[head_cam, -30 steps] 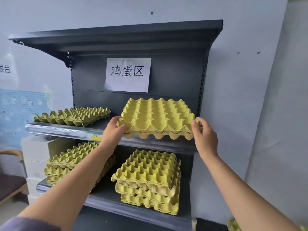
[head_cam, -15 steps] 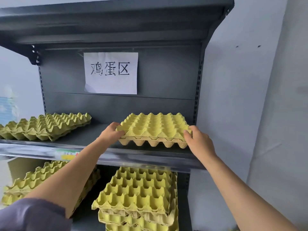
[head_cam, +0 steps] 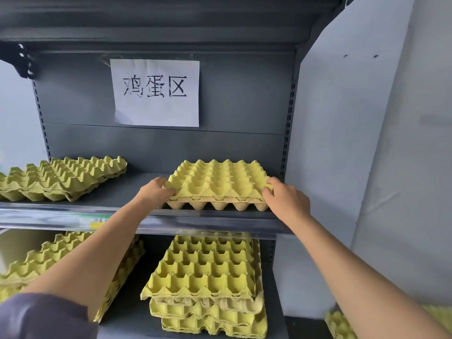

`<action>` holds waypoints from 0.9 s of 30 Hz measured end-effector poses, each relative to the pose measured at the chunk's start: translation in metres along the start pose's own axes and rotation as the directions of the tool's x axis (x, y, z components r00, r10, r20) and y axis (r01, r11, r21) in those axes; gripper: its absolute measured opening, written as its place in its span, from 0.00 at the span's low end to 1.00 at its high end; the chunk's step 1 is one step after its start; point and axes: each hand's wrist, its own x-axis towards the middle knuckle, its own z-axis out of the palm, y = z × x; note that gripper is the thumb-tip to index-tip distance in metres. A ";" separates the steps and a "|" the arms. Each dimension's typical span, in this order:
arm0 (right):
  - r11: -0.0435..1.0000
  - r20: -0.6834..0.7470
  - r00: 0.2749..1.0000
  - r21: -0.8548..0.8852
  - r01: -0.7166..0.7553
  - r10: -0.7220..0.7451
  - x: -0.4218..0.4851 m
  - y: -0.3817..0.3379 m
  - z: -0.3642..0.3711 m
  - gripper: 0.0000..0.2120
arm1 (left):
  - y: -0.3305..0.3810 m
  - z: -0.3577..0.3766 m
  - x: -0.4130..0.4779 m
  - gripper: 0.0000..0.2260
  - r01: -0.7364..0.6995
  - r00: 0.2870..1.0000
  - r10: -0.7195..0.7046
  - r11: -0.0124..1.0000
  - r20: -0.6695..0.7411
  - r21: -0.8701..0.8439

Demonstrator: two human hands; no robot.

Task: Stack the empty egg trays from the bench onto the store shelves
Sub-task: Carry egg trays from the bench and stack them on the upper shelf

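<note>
A small stack of yellow egg trays [head_cam: 217, 184] rests on the right part of the upper grey shelf [head_cam: 137, 192]. My left hand [head_cam: 156, 190] grips its front left corner, thumb on top. My right hand [head_cam: 285, 199] grips its front right corner. Another low stack of trays [head_cam: 61, 178] lies at the left of the same shelf. On the lower shelf [head_cam: 129, 314] sit a taller stack [head_cam: 208, 280] under the held trays and a second stack [head_cam: 41, 263] at the left, partly hidden by my left arm.
A paper sign [head_cam: 156, 92] with black characters hangs on the shelf's back panel. The top shelf [head_cam: 171, 18] overhangs above. A white wall [head_cam: 367, 143] closes in on the right. More yellow trays [head_cam: 340, 324] show at the bottom right.
The held trays came down from a tilted, lifted position and now sit flat on the upper shelf, further back. Both hands stayed on the front corners. The view moved closer to the shelves.
</note>
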 end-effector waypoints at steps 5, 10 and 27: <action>0.999 0.009 1.000 -0.052 0.002 -0.001 -0.001 0.001 -0.002 0.21 | -0.001 -0.005 -0.006 0.22 -0.004 1.000 0.004 1.000 0.015 -0.010; 0.983 -0.120 0.985 -0.146 0.108 -0.126 -0.009 0.002 -0.013 0.20 | 0.012 -0.005 -0.015 0.19 -0.185 0.949 0.248 0.938 -0.196 0.293; 0.953 -0.243 0.962 -0.298 0.050 -0.126 -0.084 0.250 -0.105 0.15 | 0.191 0.231 -0.122 0.12 -0.743 0.567 0.823 0.491 0.038 0.455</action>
